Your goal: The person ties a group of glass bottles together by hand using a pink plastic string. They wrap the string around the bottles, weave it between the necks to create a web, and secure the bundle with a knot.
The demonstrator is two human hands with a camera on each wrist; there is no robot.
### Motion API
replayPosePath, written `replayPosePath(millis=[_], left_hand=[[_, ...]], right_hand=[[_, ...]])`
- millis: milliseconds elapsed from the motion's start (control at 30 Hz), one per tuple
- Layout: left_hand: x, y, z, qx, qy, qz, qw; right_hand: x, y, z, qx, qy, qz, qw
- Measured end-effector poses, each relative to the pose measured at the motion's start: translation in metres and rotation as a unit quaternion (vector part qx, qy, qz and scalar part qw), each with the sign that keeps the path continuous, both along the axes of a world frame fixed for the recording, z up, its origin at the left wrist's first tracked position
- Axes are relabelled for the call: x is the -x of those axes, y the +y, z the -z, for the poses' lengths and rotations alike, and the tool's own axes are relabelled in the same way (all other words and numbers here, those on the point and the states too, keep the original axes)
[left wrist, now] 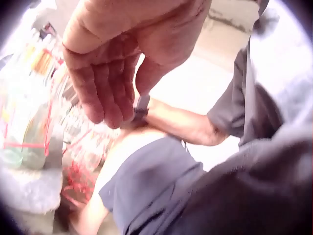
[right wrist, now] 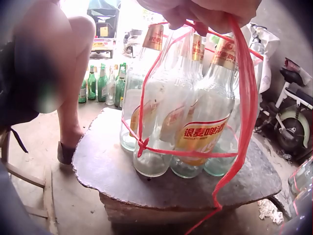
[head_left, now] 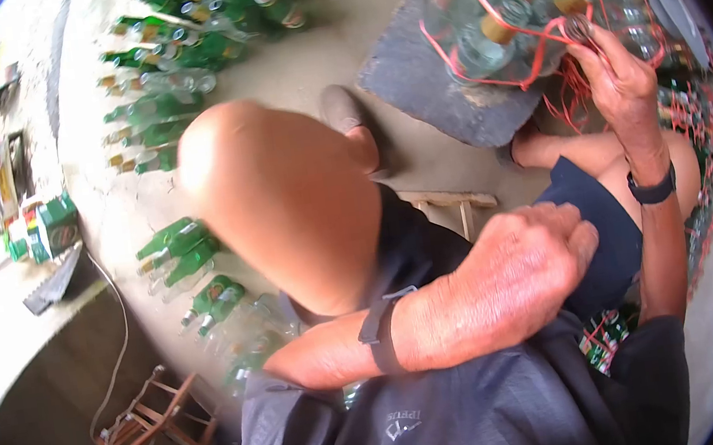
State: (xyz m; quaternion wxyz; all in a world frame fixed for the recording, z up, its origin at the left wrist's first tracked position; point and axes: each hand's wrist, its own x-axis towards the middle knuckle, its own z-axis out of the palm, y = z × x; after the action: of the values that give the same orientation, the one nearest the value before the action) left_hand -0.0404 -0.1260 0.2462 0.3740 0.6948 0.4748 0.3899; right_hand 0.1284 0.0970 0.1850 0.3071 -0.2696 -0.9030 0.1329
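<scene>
Red strap (right wrist: pixel 248 93) is pinched in the curled fingers of my right hand (head_left: pixel 620 88), at two o'clock in the head view, just by the necks of some clear glass bottles (right wrist: pixel 200 129). They stand upright and bunched together between one and two o'clock, on a slate-grey surface (head_left: pixel 405 74), gold foil round several necks. In the right wrist view the strap loops about their sides, knotted at seven o'clock, and its loose end hangs past the edge at five. My left hand (head_left: pixel 522 269) is between three and four o'clock, fingers loosely bent, holding nothing, well apart from the glass. Green bottles (head_left: pixel 219 48) crowd the floor at eleven o'clock, with more at nine.
</scene>
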Motion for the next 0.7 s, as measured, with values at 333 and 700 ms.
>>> replayPosePath(millis=[333,700], left_hand=[[0.042,-0.066,-0.018,-0.063,-0.127,-0.182,0.973],[0.058,-0.117,0.016,-0.001,-0.144,-0.244,0.959]], right_hand=[[-0.016,0.014,0.006,-0.005,-0.049,0.016,0.999],[-0.036,0.030,0.004,0.016,-0.122,0.030,0.992]])
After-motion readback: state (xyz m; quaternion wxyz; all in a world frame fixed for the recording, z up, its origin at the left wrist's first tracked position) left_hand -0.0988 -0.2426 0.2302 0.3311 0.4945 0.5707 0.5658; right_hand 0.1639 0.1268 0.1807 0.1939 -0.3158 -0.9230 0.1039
